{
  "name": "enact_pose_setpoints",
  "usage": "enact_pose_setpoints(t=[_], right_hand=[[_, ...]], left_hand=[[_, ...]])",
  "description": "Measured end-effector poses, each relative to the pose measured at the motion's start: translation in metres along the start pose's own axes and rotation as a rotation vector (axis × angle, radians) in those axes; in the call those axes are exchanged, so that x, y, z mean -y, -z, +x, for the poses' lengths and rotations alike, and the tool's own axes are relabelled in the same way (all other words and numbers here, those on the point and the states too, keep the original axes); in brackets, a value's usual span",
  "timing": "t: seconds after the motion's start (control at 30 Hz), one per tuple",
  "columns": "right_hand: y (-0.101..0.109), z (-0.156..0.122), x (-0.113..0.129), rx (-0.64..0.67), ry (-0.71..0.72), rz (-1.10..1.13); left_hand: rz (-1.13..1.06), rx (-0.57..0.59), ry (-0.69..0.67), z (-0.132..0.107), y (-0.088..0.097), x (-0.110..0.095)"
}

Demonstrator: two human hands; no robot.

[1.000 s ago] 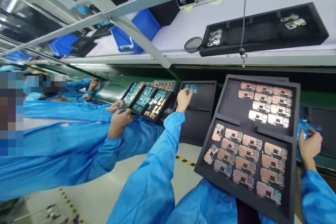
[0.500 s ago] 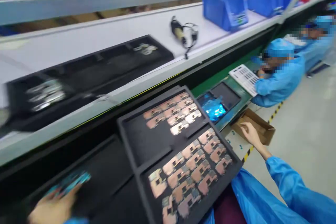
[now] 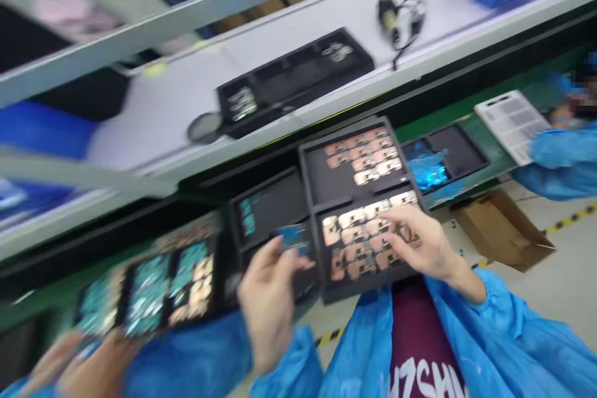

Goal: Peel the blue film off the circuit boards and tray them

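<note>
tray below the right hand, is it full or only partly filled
Partly filled: copper-coloured boards lie in the tray, but its upper left shows bare black.

We are holding our right hand (image 3: 424,242), thumb and forefinger apart, above copper-coloured boards (image 3: 352,236) at four o'clock in a large black tray (image 3: 321,180). At eight o'clock from it, our left hand (image 3: 268,298) is pinching a blurred blue piece (image 3: 295,235). Blue film (image 3: 429,171) is lying at two, a cardboard box (image 3: 506,230) at three.

The green bench (image 3: 487,142) bears black trays (image 3: 459,146) and a white panel (image 3: 513,124)
</note>
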State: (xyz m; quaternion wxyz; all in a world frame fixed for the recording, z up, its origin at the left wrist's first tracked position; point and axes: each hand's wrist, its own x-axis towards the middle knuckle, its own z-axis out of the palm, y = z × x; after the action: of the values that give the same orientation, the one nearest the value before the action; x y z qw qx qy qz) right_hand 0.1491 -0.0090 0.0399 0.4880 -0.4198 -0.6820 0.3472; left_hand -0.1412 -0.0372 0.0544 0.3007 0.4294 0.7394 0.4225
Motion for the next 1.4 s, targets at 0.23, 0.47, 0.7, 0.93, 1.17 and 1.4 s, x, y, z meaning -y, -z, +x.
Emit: enact_pose_setpoints(t=[0.23, 0.47, 0.7, 0.93, 1.17, 1.4], right_hand=[[-0.014, 0.021, -0.018, 0.193, -0.219, 0.161], [0.008, 0.010, -0.021, 0.136, -0.338, 0.250], [0.006, 0.005, -0.021, 0.087, -0.223, 0.147], [0.002, 0.002, -0.029, 0.128, -0.014, -0.065], [-0.008, -0.006, -0.035, -0.129, 0.264, -0.326], [-0.001, 0.004, -0.033, -0.134, 0.325, -0.379]], left_hand=[[-0.324, 0.358, -0.044, -0.051, -0.085, -0.024], [-0.219, 0.395, -0.137, -0.047, -0.099, -0.030], [-0.198, 0.289, -0.109, -0.054, -0.108, -0.034], [-0.169, 0.243, -0.193, -0.050, -0.109, -0.035], [-0.319, 0.219, -0.085, -0.050, -0.117, -0.027], [-0.452, 0.424, 0.042, -0.043, -0.106, -0.023]])
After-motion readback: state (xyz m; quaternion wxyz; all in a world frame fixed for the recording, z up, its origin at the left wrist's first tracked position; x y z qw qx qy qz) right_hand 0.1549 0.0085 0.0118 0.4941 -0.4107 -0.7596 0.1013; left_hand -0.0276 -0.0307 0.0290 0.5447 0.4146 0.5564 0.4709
